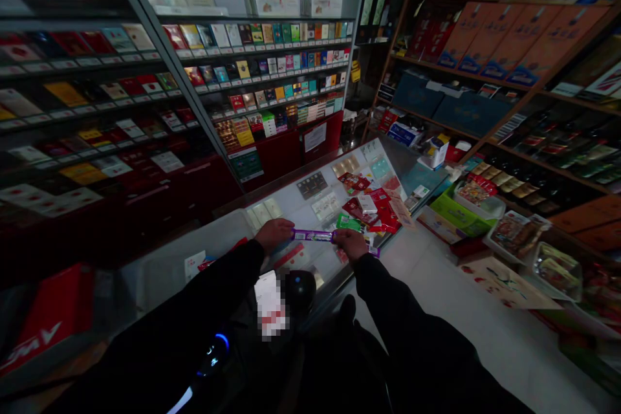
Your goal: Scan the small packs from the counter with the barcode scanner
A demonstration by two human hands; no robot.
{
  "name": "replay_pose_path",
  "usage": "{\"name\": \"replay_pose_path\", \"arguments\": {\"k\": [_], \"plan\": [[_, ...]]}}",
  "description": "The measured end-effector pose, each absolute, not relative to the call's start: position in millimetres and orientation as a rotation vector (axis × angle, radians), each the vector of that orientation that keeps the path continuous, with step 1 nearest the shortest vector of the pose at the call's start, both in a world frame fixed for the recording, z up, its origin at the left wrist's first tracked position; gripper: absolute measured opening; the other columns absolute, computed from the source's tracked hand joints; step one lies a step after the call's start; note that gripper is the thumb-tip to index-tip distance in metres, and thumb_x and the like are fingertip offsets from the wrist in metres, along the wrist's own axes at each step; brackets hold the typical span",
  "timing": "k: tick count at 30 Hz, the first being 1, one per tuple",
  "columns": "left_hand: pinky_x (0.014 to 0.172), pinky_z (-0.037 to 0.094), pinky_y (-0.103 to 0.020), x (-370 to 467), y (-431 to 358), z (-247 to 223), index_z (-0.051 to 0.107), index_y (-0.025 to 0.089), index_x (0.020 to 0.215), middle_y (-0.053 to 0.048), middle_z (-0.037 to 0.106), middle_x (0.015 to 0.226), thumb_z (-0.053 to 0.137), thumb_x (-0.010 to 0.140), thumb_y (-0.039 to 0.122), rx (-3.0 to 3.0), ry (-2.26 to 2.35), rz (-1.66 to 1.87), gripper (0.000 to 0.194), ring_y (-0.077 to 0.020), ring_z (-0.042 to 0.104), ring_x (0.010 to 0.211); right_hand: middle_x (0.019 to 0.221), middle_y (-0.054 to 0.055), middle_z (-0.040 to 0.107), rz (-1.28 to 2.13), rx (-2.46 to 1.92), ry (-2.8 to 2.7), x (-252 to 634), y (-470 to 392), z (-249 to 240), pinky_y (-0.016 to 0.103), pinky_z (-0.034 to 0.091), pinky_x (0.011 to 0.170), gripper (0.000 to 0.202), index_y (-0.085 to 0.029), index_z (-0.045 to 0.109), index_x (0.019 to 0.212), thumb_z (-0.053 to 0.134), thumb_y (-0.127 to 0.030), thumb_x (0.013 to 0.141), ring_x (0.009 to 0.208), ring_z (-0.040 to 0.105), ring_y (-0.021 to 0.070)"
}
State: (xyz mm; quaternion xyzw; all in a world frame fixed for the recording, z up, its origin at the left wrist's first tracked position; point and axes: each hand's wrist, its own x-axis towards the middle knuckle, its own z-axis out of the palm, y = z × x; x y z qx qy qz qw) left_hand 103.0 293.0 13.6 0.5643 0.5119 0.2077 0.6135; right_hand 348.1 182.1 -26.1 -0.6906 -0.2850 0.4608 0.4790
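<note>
Black sleeves stretch forward closest to me, one on each side. At the far left a red box with white lettering sits low, and behind it a display cabinet runs along the wall, its small packs lined up in rows. Next comes a dark device with a lit blue arc, then a white card with a red band, partly blurred, just beside a round black object I cannot make out. Past these, over the glass counter and towards its near edge, my left hand pinches the left end of a slim purple strip. That strip is stretched out between my hands, and my right hand pinches its other end; whether it touches the glass I cannot tell. Just beyond my right hand a green packet lies by a heap of red packets along the counter's near edge, with a small white box on top. Farther right, beyond that edge, are a green box and plastic tubs of snacks, and behind them wooden shelves carry orange boxes and rows of bottles.
</note>
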Motion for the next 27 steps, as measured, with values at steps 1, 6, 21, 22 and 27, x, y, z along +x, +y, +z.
{"name": "replay_pose_path", "arguments": {"k": [1, 6, 21, 22, 27], "plan": [[0.069, 0.051, -0.030, 98, 290, 13, 0.069, 0.017, 0.091, -0.003, 0.072, 0.077, 0.077, 0.061, 0.023, 1.308, 1.181, 0.478, 0.032, -0.0172, 0.066, 0.069, 0.072, 0.002, 0.071, 1.140, -1.686, -0.689, 344, 181, -26, 0.026, 0.045, 0.058, 0.026, -0.019, 0.069, 0.084, 0.068, -0.030, 0.061, 0.063, 0.061, 0.0161], [0.074, 0.051, -0.032, 85, 275, 17, 0.066, 0.020, 0.092, -0.002, 0.071, 0.077, 0.070, 0.064, 0.022, 1.400, 1.160, 0.490, 0.029, -0.0184, 0.066, 0.072, 0.073, 0.001, 0.072, 1.189, -1.679, -0.628, 334, 176, -29, 0.025, 0.047, 0.058, 0.028, -0.018, 0.069, 0.087, 0.069, -0.025, 0.060, 0.062, 0.061, 0.0154], [0.070, 0.049, -0.029, 36, 269, 51, 0.068, 0.015, 0.095, -0.004, 0.073, 0.079, 0.080, 0.061, 0.032, 1.312, 1.231, 0.726, 0.040, -0.0170, 0.066, 0.071, 0.068, 0.000, 0.071, 1.209, -1.574, -0.735, 289, 203, -1, 0.027, 0.048, 0.061, 0.017, -0.019, 0.068, 0.082, 0.067, -0.023, 0.066, 0.066, 0.064, 0.0170], [0.067, 0.048, -0.028, 27, 268, 52, 0.068, 0.015, 0.095, -0.003, 0.073, 0.077, 0.080, 0.061, 0.032, 1.299, 1.252, 0.732, 0.040, -0.0163, 0.065, 0.069, 0.068, 0.000, 0.071, 1.221, -1.585, -0.766, 281, 206, 2, 0.027, 0.048, 0.061, 0.015, -0.019, 0.069, 0.082, 0.067, -0.022, 0.067, 0.066, 0.065, 0.0170], [0.055, 0.042, -0.025, -24, 263, 54, 0.067, 0.015, 0.097, -0.001, 0.070, 0.071, 0.079, 0.060, 0.033, 1.265, 1.399, 0.726, 0.042, -0.0139, 0.060, 0.059, 0.066, 0.000, 0.071, 1.250, -1.572, -0.965, 239, 223, 12, 0.025, 0.049, 0.058, 0.014, -0.018, 0.072, 0.079, 0.068, -0.016, 0.066, 0.063, 0.064, 0.0158]]}}
